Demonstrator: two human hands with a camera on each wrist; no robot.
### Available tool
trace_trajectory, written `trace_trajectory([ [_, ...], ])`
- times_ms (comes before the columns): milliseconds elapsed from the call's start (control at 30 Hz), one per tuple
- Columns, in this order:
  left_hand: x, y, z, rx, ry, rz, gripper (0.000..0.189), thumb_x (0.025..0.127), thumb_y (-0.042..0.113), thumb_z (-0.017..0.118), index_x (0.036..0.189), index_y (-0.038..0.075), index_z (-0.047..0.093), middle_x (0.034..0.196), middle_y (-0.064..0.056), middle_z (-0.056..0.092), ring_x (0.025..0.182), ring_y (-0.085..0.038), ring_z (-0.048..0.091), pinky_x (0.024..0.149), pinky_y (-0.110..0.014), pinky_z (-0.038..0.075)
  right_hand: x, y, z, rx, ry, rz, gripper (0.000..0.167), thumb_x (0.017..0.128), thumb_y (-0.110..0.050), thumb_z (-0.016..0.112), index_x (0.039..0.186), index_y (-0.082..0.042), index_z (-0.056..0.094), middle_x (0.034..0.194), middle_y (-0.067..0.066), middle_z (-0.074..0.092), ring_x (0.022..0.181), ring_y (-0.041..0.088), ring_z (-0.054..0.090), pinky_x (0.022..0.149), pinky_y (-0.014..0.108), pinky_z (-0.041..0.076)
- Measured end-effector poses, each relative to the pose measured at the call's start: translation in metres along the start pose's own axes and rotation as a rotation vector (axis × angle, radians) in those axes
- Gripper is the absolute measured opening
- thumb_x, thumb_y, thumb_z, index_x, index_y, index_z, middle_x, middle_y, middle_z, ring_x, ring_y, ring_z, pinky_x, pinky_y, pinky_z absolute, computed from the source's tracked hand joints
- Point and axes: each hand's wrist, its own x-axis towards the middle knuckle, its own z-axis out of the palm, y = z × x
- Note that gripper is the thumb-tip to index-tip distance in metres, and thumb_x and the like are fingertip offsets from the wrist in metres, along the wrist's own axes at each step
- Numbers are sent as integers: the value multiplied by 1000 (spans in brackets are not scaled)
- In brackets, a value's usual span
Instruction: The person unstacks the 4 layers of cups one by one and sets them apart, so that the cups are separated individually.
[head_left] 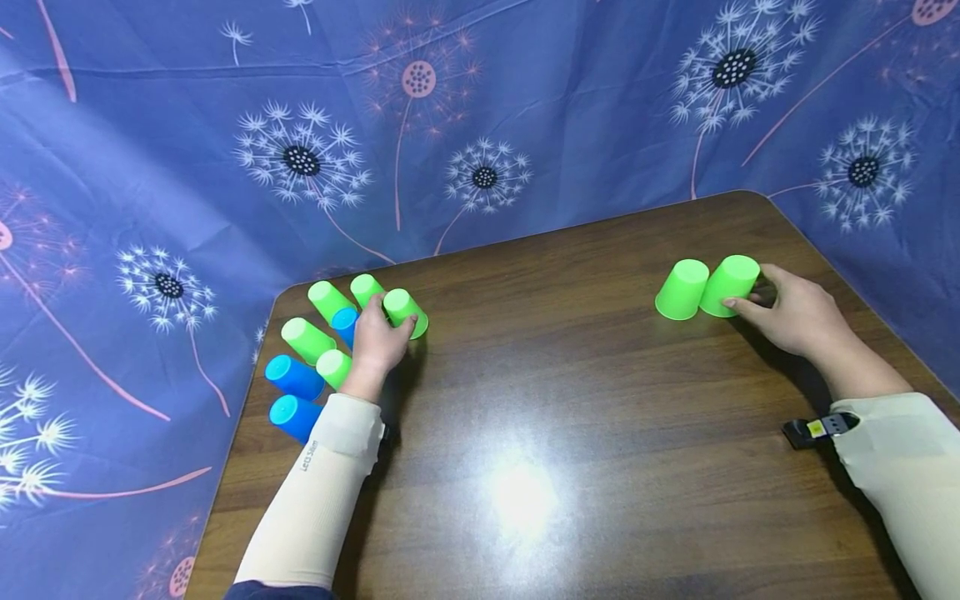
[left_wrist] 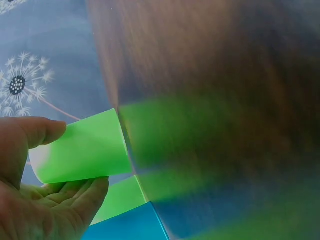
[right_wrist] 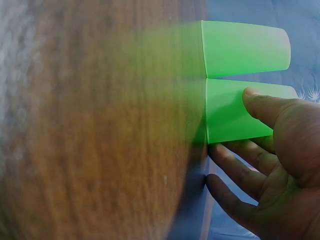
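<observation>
On the left of the head view my left hand point(head_left: 377, 340) holds an upside-down green cup point(head_left: 403, 308), thumb on its near side. The left wrist view shows the thumb and fingers on opposite sides of this cup point(left_wrist: 82, 147), whose rim is down at the table. Far to the right, my right hand point(head_left: 802, 312) grips another upside-down green cup point(head_left: 733, 282) between thumb and fingers. Close beside that one stands a second green cup point(head_left: 682, 292), untouched, also seen as the upper cup point(right_wrist: 245, 50) in the right wrist view.
Around my left hand stand several more inverted cups, including a green cup point(head_left: 306, 339), a blue cup point(head_left: 294, 377) and another blue cup point(head_left: 295, 417) nearer me. The brown wooden table point(head_left: 525, 375) meets a blue dandelion-print cloth point(head_left: 570, 125) at its back edge.
</observation>
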Motion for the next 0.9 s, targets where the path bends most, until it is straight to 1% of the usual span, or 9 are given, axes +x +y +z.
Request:
trace_trajectory([
  [300,2,-1,0,23,4,-15,62,97,28,75,142,-5,48,132,-24,60,122,-42,58,103,-50,48,-1,-1,-1,6,-6,10,63,99,-53,67,128,1,52,103,29,66,106,60,54,83,74,41],
  [433,2,-2,0,30,-7,-22,62,97,28,75,142,-5,48,130,-24,60,121,-42,58,102,-51,48,-2,-1,-1,8,-9,12,64,99,-54,67,128,1,52,102,28,66,105,60,54,82,73,41],
  [533,3,-2,1,37,-15,-14,67,96,30,75,144,-6,46,130,-25,59,120,-42,58,102,-52,49,-2,0,-1,3,-11,17,63,99,-53,67,128,1,52,103,28,66,106,60,54,82,73,41],
  [600,3,-1,3,50,-10,-5,73,95,30,76,148,-7,42,135,-27,57,124,-42,57,104,-52,48,-2,0,-1,0,-13,22,64,100,-53,67,130,1,51,105,29,66,107,61,54,83,74,41],
  [667,3,2,4,67,8,8,81,93,31,77,152,-7,37,142,-28,53,130,-42,53,109,-52,46,-2,0,-1,0,-14,24,65,100,-54,67,131,2,51,106,30,66,108,62,53,84,75,40],
  [767,1,8,5,84,52,33,91,92,31,80,158,-5,30,151,-27,46,138,-42,48,115,-51,41,-2,-1,-1,0,-15,27,66,100,-54,66,132,1,51,108,31,66,109,61,54,84,74,40],
  [833,0,13,5,88,90,67,95,91,31,81,160,-5,26,154,-26,43,140,-43,45,117,-51,39,-1,-1,-1,-1,-13,23,64,100,-52,67,132,1,52,107,30,67,107,60,55,85,74,40],
  [900,-2,20,4,89,135,117,94,91,30,81,160,-3,28,154,-24,42,141,-42,44,118,-50,37,0,-1,0,-2,-10,19,62,100,-51,68,131,1,52,106,30,67,106,58,56,85,73,41],
])
